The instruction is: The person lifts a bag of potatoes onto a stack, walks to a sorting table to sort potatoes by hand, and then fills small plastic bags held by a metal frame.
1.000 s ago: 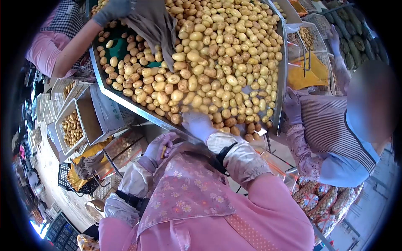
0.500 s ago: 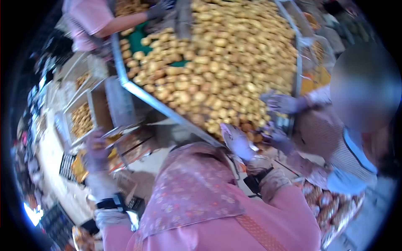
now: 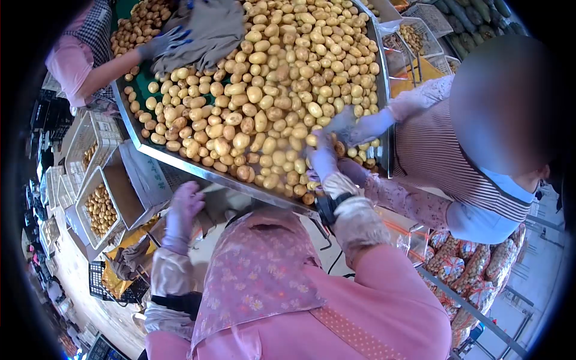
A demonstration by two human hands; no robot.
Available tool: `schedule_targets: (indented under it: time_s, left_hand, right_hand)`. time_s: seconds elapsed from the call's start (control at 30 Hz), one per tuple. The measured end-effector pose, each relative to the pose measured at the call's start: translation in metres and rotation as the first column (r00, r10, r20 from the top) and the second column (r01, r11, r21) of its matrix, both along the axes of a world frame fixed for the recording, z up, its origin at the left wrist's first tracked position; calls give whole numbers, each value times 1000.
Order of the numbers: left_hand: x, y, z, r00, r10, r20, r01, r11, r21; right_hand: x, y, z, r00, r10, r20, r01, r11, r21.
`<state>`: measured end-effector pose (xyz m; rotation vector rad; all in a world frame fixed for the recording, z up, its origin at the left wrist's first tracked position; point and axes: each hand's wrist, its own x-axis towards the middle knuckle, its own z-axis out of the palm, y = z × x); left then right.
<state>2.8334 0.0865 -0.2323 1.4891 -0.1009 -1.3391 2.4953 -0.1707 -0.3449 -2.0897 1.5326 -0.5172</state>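
My right hand [image 3: 324, 161], in a pale lavender glove, reaches over the near right part of the sorting table. Its fingers curl around a potato [image 3: 311, 140] at the edge of the heap. A co-worker's gloved hand [image 3: 367, 128] is close beside it, and the co-worker's other hand is partly hidden behind mine. My left hand [image 3: 183, 210], gloved alike, hangs off the table's near edge, its fingers loosely extended with nothing in them. Many yellow-brown potatoes [image 3: 279, 114] cover the table.
The table's raised metal rim [image 3: 198, 170] runs between me and the potatoes. To the left stand a crate of potatoes [image 3: 101, 210] and a black crate [image 3: 102, 279]. Net bags of produce [image 3: 468, 264] lie at right. Another worker's glove [image 3: 165, 43] rests on grey cloth [image 3: 210, 33].
My right hand has moved from the rim onto the potatoes and closed around one. My left hand has come nearer the table edge. The whole view has shifted.
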Motion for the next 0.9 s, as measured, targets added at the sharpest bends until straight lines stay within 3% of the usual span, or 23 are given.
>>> schedule_targets:
  time_s: [0.03,0.07,0.13,0.2,0.23,0.27,0.33,0.37,0.4,0.43,0.47,0.5,0.57,0.6,0.63,0.67,0.7,0.73,0.77,0.8,0.87,0.9]
  left_hand:
    - [-24,-12,1,992,-130,-5,130,991,-42]
    - [-45,-19,0,966,-259,-7,257,963,-80]
    - [-73,-37,1,924,-255,-283,253,966,-46]
    - [-94,-50,0,920,-162,-356,165,986,-24]
    - [-99,-54,-5,904,-135,-405,145,989,-7]
    - [-102,-55,-8,885,-108,-452,129,992,15]
    - [-105,-59,-4,888,-99,-448,128,991,35]
    - [-104,-66,6,887,-64,-458,129,986,110]
    - [-105,-68,11,884,-27,-467,129,974,188]
    - [-106,-64,4,883,-24,-468,129,973,192]
    - [-103,-59,-7,853,-116,-510,140,990,9]
    - [-96,-53,-16,823,-213,-527,139,975,-176]
    - [-66,-35,-11,837,-152,-526,97,987,-131]
    - [-45,-24,-5,844,-98,-527,60,994,-89]
    - [-18,-14,10,874,31,-485,-32,999,6]
    - [17,-3,25,889,154,-431,-125,988,95]
    - [64,18,27,845,349,-405,-307,937,166]
    - [115,43,35,819,438,-371,-438,895,89]
    - [185,97,9,815,505,-285,-545,835,-78]
    - [247,145,-2,582,687,-435,-777,628,-46]
    - [260,140,58,330,938,106,-944,327,50]
    - [293,166,43,265,942,208,-962,272,-4]
  right_hand:
    - [13,14,29,962,-234,139,227,972,66]
    - [18,26,29,964,-230,135,223,972,67]
    - [26,50,29,876,-60,478,41,998,51]
    - [57,81,70,537,-412,736,22,879,476]
    - [57,78,71,480,-655,583,20,673,739]
    - [57,77,63,482,-654,583,18,672,740]
    - [55,73,40,294,-832,469,-64,473,879]
    - [61,83,56,461,-692,555,-85,588,804]
    - [68,93,72,462,-692,554,-85,587,805]
    - [77,103,96,739,-341,581,-244,668,703]
    - [84,109,108,855,86,511,-432,662,612]
    - [87,111,106,851,89,517,-438,662,609]
    - [94,116,99,815,4,579,-435,665,608]
    - [88,110,95,840,139,524,-413,791,452]
    - [70,102,74,808,509,297,-560,820,120]
    - [47,93,54,690,721,-59,-718,674,-173]
    - [23,87,51,673,733,-95,-738,659,-144]
    - [0,78,51,655,744,-135,-756,645,-114]
    - [-18,61,44,626,756,-191,-777,624,-83]
    - [-33,43,39,590,769,-244,-799,599,-43]
    - [-39,-1,68,631,729,-264,-633,681,369]
    - [-25,-27,71,749,615,-246,-542,783,307]
